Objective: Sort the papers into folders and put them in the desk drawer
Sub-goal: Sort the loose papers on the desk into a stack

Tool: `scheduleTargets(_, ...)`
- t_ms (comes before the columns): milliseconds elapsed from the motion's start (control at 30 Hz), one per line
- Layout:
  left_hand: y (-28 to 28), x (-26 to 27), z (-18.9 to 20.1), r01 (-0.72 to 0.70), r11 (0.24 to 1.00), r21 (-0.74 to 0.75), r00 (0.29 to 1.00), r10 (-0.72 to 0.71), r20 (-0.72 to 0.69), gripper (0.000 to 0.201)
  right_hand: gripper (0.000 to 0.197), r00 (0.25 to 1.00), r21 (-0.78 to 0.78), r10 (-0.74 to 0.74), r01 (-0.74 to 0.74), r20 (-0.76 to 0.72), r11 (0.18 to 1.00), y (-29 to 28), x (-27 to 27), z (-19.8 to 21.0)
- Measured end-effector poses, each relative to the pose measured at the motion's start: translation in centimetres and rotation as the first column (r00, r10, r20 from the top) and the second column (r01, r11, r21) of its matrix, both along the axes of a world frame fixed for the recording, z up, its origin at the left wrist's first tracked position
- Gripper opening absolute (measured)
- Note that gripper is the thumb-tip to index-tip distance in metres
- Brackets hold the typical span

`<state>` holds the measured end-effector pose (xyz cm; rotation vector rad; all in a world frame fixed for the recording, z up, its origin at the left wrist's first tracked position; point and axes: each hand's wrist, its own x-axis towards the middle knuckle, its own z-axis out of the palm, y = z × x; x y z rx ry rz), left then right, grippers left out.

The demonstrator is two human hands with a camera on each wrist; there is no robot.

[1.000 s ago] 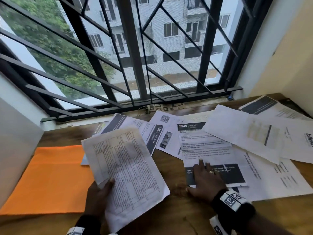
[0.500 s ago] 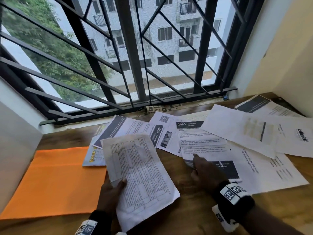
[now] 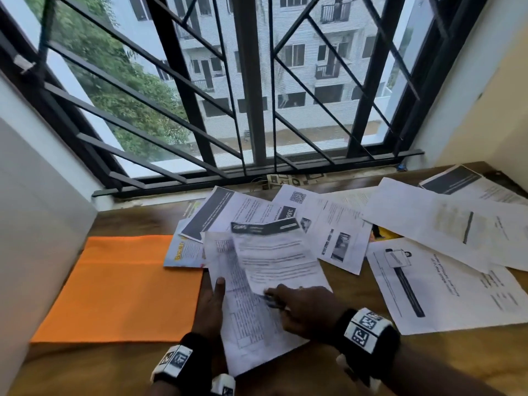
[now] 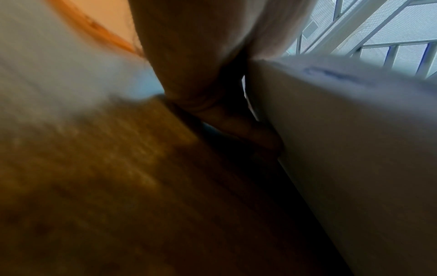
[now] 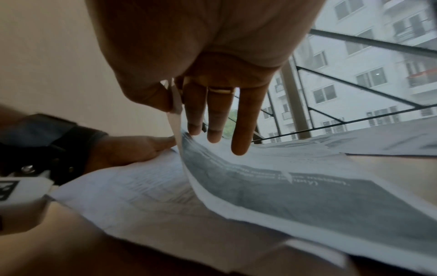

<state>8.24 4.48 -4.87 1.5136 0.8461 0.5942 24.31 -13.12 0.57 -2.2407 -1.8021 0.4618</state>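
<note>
Nearest the person, the left hand (image 3: pixel 210 312) holds a sheet printed with a table grid (image 3: pixel 251 324) by its left edge, thumb laid on top and fingers out of sight underneath, so its grip is closed on that sheet. The sheet tilts up off the wooden table (image 3: pixel 428 364), its lower corner reaching toward the wrists.

Just to the right, the right hand (image 3: pixel 304 310) pinches the near edge of a second sheet with a dark header band (image 3: pixel 274 252), which lies over the grid sheet and overlaps its upper right part. In the right wrist view the thumb and forefinger nip that paper's edge while the other three fingers (image 5: pixel 238 121) hang straight down above it, one wearing a ring.

The left wrist view is badly blurred: only a thumb pressed against pale paper and a brown surface can be made out.

To the left lies an orange folder (image 3: pixel 120 290), flat and closed, its right edge just beside the held sheets. Beyond the hands, loose papers (image 3: pixel 428 224) are spread overlapping across the table toward the window, some cut off at the right edge; their print is too small to read. A barred window (image 3: pixel 251 81) stands behind.
</note>
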Motion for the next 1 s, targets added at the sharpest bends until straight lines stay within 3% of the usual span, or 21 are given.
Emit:
scheduleTargets(133,0.6,-0.1,-0.7,-0.002,0.999,0.046,1.000,0.003,-0.012,0.061,0.039,0.989,-0.005,0.110,-0.110,0.097,0.994,1.2,-2.2,1.8)
scheduleTargets(200,1.1,-0.3,-1.5,0.020,0.999,-0.034,1.000,-0.021,-0.023,0.062,0.041,0.988,-0.086,0.146,-0.140,0.057,0.986,1.5,-2.8,2.3)
scheduleTargets(333,0.5,0.2,-1.0,0.004,0.993,-0.122,1.000,0.000,0.027,0.052,0.039,0.954,-0.134,0.206,-0.180,0.218,0.975,1.6,-3.2,2.1)
scheduleTargets(433,0.3,0.1,-0.4,0.039,0.973,-0.226,0.995,-0.018,0.095,0.053,0.045,0.967,-0.189,0.256,-0.254,-0.013,0.949,2.0,-2.8,0.1)
scheduleTargets(567,-0.1,-0.2,-0.7,0.110,0.979,-0.172,0.993,-0.099,0.071,0.040,0.067,0.939,-0.215,0.343,-0.331,0.019,0.919,2.0,-2.0,-1.0)
scheduleTargets(633,-0.3,-0.5,-0.6,0.116,0.975,-0.191,0.992,-0.103,0.078,0.036,0.068,0.960,-0.145,0.281,-0.277,0.008,0.950,1.6,-1.2,-1.5)
scheduleTargets(700,-0.1,-0.8,-0.5,0.084,0.967,-0.242,0.994,-0.065,0.085,0.036,0.052,0.996,0.058,0.070,-0.067,-0.048,0.996,1.1,0.5,-2.1)
scheduleTargets(733,0.0,-1.1,-0.6,0.071,0.959,-0.274,0.995,-0.048,0.092,0.038,0.046,0.993,0.172,-0.057,0.075,-0.108,0.982,0.8,1.3,-2.4)
scheduleTargets(800,0.2,-1.5,-0.6,0.044,0.939,-0.340,0.995,-0.011,0.099,0.045,0.054,0.899,0.228,-0.305,0.383,-0.314,0.895,0.5,3.3,-3.2)
scheduleTargets(867,0.0,-1.4,-0.1,0.022,0.926,-0.377,0.996,0.014,0.093,0.040,0.059,0.711,0.057,-0.463,0.574,-0.529,0.817,0.6,4.8,-3.4)
scheduleTargets(900,0.0,-1.2,0.2,0.005,0.924,-0.381,0.996,0.029,0.083,0.034,0.054,0.606,-0.009,-0.485,0.619,-0.631,0.786,0.8,5.4,-3.6)
scheduleTargets(967,-0.4,-0.5,1.4,0.017,0.916,-0.402,0.997,0.017,0.079,0.024,0.026,0.367,-0.082,-0.431,0.675,-0.825,0.733,1.1,6.2,-3.4)
scheduleTargets(1000,-0.6,-0.1,1.9,0.035,0.909,-0.416,0.996,0.001,0.086,0.024,0.016,0.300,-0.090,-0.394,0.686,-0.869,0.722,1.1,6.4,-3.1)
